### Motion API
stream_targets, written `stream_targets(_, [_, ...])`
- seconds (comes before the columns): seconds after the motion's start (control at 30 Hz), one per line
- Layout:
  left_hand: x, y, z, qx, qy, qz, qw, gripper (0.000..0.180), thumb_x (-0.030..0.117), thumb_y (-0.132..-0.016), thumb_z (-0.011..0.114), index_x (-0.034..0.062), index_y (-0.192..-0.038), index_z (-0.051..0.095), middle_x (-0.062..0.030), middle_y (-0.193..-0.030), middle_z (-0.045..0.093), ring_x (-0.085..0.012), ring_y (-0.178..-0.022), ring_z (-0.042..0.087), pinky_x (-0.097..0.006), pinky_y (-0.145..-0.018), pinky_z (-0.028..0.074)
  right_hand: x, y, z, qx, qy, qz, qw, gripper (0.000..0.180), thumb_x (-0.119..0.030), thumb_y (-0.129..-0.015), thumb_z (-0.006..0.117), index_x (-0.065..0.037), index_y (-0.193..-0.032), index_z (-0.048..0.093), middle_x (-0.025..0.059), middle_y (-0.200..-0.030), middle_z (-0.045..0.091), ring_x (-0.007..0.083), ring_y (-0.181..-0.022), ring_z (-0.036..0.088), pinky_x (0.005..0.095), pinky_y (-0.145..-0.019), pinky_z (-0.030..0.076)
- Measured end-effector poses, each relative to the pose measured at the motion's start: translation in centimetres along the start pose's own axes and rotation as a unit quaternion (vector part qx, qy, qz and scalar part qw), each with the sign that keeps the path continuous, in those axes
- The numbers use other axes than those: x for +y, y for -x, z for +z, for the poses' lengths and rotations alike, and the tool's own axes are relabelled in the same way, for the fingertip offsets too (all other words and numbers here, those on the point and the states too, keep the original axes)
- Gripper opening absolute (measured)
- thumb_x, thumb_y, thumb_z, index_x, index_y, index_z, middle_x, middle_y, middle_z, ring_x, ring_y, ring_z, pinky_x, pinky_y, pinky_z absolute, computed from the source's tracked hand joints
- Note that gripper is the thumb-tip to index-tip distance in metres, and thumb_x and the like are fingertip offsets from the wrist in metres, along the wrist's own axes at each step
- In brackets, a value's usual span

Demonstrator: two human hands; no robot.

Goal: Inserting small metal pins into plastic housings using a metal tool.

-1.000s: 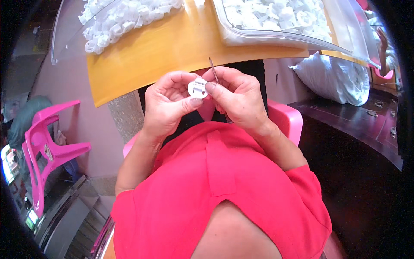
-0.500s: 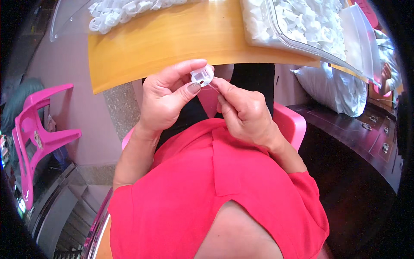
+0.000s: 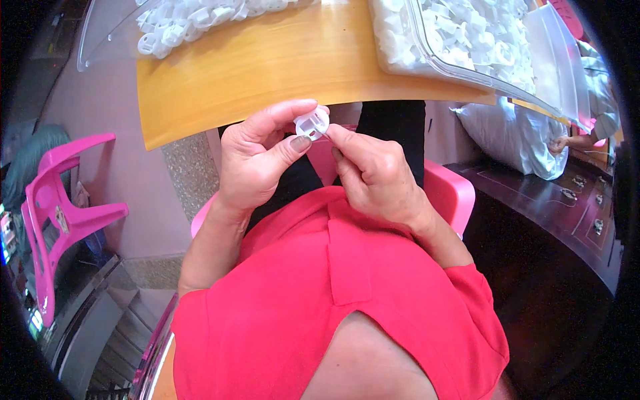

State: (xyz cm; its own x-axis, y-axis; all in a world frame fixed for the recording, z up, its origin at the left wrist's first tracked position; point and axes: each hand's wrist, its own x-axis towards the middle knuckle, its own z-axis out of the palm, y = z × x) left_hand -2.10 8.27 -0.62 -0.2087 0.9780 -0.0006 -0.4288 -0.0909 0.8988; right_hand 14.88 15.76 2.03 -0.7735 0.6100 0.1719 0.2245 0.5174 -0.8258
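My left hand (image 3: 257,157) is closed, pinching a small round white plastic part (image 3: 311,124) between thumb and fingers, just in front of the table edge. The part has a raised rim and openings in its face. My right hand (image 3: 377,170) is also closed, its index finger and thumb brought up against the part's right side. A thin rod-like tool is in the right fingers, mostly hidden by them; its tip cannot be made out.
A yellow-brown table (image 3: 267,73) bears a pile of white plastic parts (image 3: 193,23) and a clear bin (image 3: 460,73) full of similar pieces. Pink chair (image 3: 73,213) at left. A person's hand (image 3: 559,144) touches a white sack (image 3: 520,137) at right.
The white part has tilted slightly in my left fingers. The thin tool showing earlier at my right fingertips is now mostly hidden. The other person's hand has moved onto the white sack.
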Motion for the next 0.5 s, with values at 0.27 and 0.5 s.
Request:
stream_targets(0.27, [-0.09, -0.16, -0.18, -0.005, 0.005, -0.008, 1.000, 0.034, -0.007, -0.085, 0.062, -0.0036, -0.118, 0.058, -0.0132, -0.111, 0.064, -0.0184, -0.103, 0.061, -0.030, -0.094, 0.048, 0.10, -0.01, -0.11, -0.009, -0.041, 0.030, 0.999, 0.034, 0.004, -0.079, 0.056, 0.003, -0.113, 0.055, 0.0222, -0.077, 0.060, 0.0376, -0.071, 0.063, 0.0428, -0.059, 0.051])
stream_targets(0.5, [-0.07, -0.13, -0.21, -0.013, 0.007, -0.015, 1.000, 0.035, -0.006, -0.085, 0.061, -0.0038, -0.119, 0.057, -0.0124, -0.110, 0.065, -0.0177, -0.103, 0.061, -0.030, -0.094, 0.048, 0.11, -0.11, -0.33, -0.010, -0.059, 0.034, 0.998, 0.035, 0.008, -0.081, 0.053, 0.003, -0.115, 0.057, 0.0179, -0.074, 0.060, 0.0283, -0.066, 0.063, 0.0353, -0.058, 0.050])
